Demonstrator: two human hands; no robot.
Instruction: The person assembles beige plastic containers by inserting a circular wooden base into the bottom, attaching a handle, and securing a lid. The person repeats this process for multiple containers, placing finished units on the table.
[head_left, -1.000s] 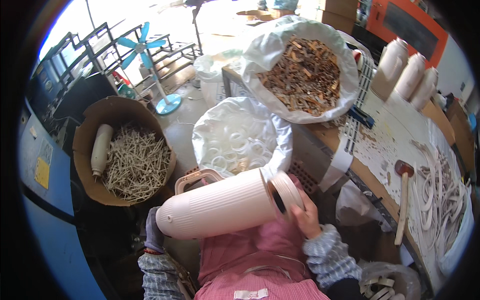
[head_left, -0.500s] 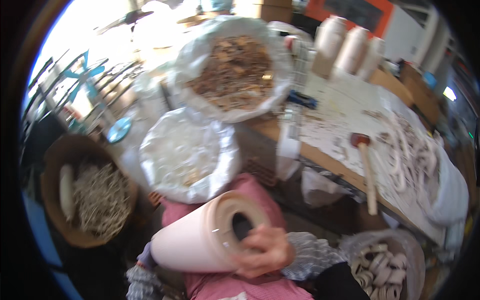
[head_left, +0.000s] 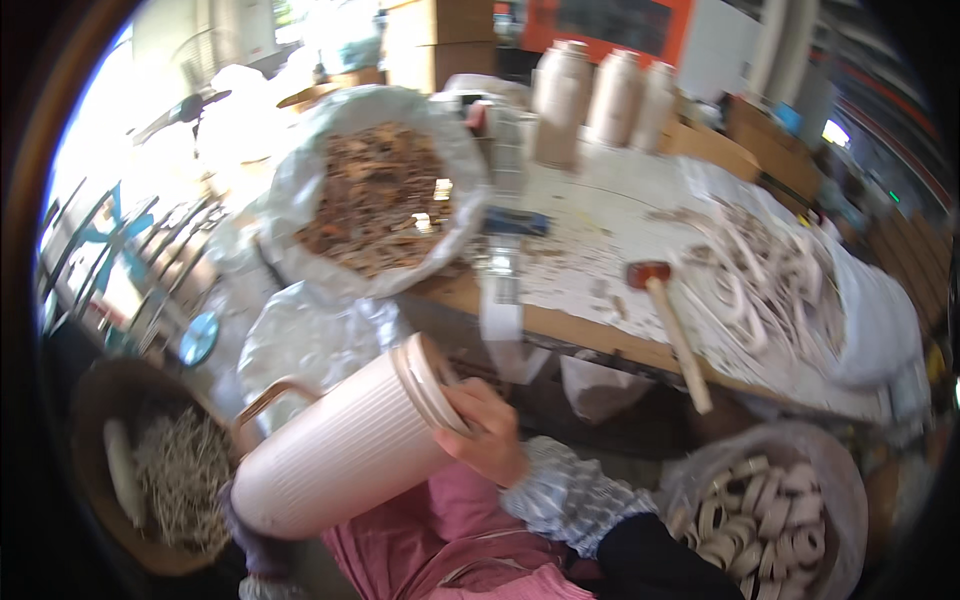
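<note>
A pale pink ribbed jug casing [head_left: 340, 440] with a loop handle [head_left: 270, 398] lies slanted above my lap. Its rimmed end points up and right. My right hand [head_left: 487, 430] is closed around that rim, thumb on the outside. At the lower end, my left hand [head_left: 243, 530], in a purple-grey glove or cuff, supports the base; most of its fingers are hidden behind the casing. Beneath it a bag-lined tub [head_left: 320, 335] with a white plastic lining is partly covered by the casing.
A lined tub of brown scraps [head_left: 375, 200] stands ahead. On the workbench [head_left: 600, 205] are a mallet [head_left: 667, 320], a blue-handled tool [head_left: 516, 222], pale strips [head_left: 760, 270] and three pink bottles [head_left: 612, 100]. Left is a bin of thin offcuts [head_left: 185, 480]; right, a bag of rings [head_left: 770, 510].
The casing has swung up and left, its open end turned away from me, so its ribbed side and handle now show. Both hands moved with it. My view has shifted to the right.
</note>
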